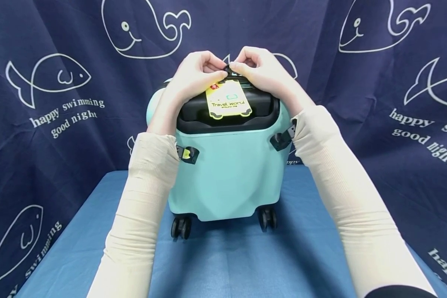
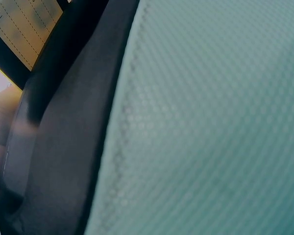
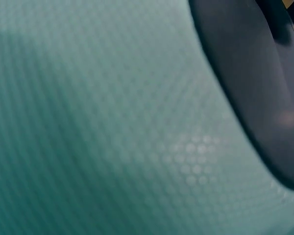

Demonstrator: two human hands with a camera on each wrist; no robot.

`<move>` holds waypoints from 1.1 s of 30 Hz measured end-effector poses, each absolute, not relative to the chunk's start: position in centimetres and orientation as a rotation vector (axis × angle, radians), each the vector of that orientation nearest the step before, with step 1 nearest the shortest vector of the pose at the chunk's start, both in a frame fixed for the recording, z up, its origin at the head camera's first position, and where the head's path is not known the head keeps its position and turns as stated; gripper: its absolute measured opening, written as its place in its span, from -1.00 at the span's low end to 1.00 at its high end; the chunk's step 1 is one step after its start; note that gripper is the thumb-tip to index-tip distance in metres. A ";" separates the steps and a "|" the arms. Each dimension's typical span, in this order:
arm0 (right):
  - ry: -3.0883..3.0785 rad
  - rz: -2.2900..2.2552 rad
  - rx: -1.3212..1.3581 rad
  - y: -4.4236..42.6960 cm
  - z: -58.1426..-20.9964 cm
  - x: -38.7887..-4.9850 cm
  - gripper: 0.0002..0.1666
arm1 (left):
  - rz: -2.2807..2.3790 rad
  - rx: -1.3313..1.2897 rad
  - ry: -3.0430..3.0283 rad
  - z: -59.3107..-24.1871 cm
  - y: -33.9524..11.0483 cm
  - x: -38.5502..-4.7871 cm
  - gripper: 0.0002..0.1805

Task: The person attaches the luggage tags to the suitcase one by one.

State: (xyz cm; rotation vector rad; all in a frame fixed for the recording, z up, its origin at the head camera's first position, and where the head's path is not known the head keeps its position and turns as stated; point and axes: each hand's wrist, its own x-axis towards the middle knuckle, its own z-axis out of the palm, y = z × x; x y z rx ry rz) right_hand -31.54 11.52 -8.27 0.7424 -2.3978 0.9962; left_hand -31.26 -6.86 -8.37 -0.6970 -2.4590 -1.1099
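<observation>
A mint-green suitcase (image 1: pixel 227 174) stands upright on its black wheels, its black top panel (image 1: pixel 193 109) facing me. From the top hangs a yellow luggage tag (image 1: pixel 228 98) printed "Travel world". Above the tag, my left hand (image 1: pixel 196 75) and right hand (image 1: pixel 262 71) meet fingertip to fingertip, pinching the tag's small black strap (image 1: pixel 229 71) between thumbs and fingers. How the strap's ends lie is hidden by the fingers. The left wrist view has the tag's lined side (image 2: pixel 27 24) beside the black panel; the right wrist view is mostly ridged green shell (image 3: pixel 112 107).
The suitcase rests on a blue cloth-covered table (image 1: pixel 223 265). Behind it hangs a dark blue curtain (image 1: pixel 246 25) with white whale and fish drawings. Small black wrist devices (image 1: pixel 188 155) sit at both cuffs, close to the suitcase front.
</observation>
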 end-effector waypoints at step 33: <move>-2.393 1.139 0.732 11.5 -8.2 -31.5 -0.72 | -1.144 -0.752 -2.426 -8.4 -7.1 -32.0 -0.70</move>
